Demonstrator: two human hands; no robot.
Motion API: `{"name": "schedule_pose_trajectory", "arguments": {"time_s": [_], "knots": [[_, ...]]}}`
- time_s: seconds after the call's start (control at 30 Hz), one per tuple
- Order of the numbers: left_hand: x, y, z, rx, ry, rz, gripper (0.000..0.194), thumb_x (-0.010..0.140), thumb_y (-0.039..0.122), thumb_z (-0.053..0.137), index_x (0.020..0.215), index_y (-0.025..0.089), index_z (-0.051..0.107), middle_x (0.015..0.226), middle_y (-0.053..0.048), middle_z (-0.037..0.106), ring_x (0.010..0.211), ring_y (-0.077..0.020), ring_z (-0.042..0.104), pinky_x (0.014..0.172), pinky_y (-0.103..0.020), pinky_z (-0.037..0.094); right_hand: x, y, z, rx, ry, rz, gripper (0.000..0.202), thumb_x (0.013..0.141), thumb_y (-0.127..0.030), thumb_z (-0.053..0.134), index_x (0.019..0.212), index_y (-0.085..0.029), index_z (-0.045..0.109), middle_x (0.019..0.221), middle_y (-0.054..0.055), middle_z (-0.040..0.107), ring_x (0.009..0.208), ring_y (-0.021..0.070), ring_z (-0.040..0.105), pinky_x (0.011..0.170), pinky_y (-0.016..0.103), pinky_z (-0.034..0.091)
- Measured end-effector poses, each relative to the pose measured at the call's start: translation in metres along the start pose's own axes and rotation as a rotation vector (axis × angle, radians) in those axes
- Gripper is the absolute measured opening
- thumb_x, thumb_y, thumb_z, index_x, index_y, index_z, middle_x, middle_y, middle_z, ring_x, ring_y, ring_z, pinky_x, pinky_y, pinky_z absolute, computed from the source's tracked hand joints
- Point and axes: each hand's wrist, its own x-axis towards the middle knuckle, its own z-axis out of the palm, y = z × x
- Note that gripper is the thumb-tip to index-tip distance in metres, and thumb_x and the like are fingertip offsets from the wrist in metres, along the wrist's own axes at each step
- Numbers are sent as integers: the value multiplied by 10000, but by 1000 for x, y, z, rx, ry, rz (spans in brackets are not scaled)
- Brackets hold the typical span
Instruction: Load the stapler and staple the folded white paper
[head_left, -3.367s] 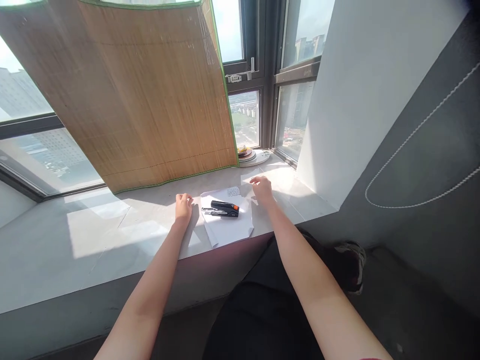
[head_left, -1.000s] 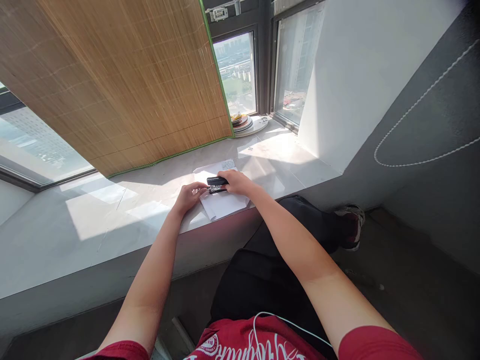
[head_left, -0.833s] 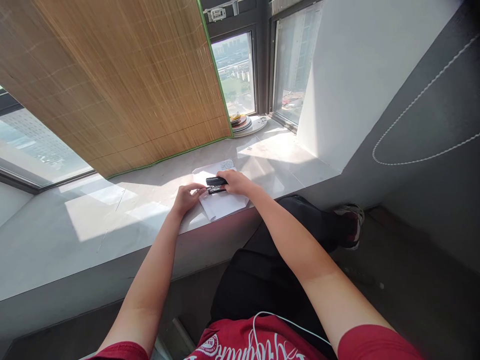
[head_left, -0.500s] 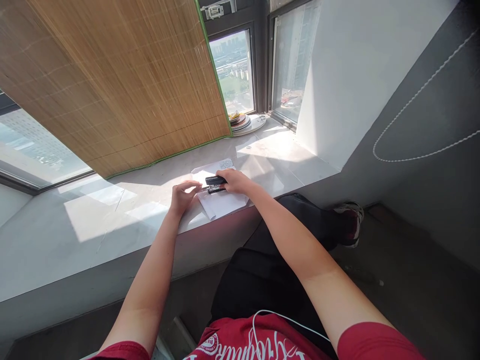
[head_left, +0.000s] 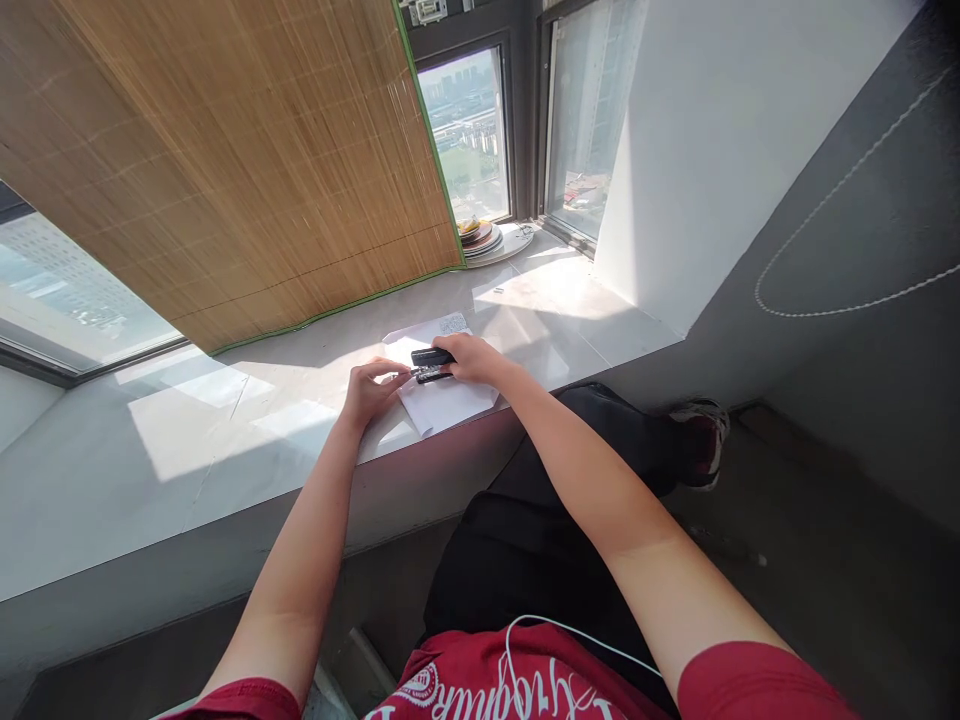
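Observation:
A black stapler (head_left: 430, 357) is held in my right hand (head_left: 477, 360), its top and base parted at the front with a metal part showing between them. My left hand (head_left: 370, 392) is closed in a pinch, thumb and fingertips at the stapler's front end. What those fingertips hold is too small to make out. Beneath the stapler, folded white paper (head_left: 450, 408) lies on the window sill, with a grey printed patch on its far corner.
The pale tiled sill (head_left: 292, 370) runs along the windows, its front edge just before my hands. Stacked plates (head_left: 484, 242) stand in the far corner. A bamboo blind (head_left: 262, 150) hangs down to the sill at left. A small item (head_left: 499, 291) lies beyond the paper.
My left hand has moved slightly right, bringing its pinched fingertips up to the stapler's front. The right hand and the stapler stay nearly in place over the paper.

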Motion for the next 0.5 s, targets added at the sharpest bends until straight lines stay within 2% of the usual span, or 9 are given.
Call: {"name": "schedule_pose_trajectory", "arguments": {"time_s": [0.23, 0.5], "knots": [[0, 3, -2, -28, -15, -149, 170, 836, 411, 862, 877, 246, 877, 972, -94, 853, 935, -277, 780, 705, -369, 622, 0, 0, 0, -7, 9, -8, 202, 971, -164, 704, 1163, -215, 666, 1150, 89, 749, 1040, 250, 662, 737, 286, 389], [-2, -4, -4, 8, -24, -161, 194, 852, 447, 853, 880, 256, 876, 994, -98, 855, 989, -299, 792, 765, -415, 649, -1, -2, -2, 23, 23, 23, 219, 940, -174, 718, 1156, -214, 713, 1102, 79, 770, 982, 246, 669, 718, 293, 377]]}}
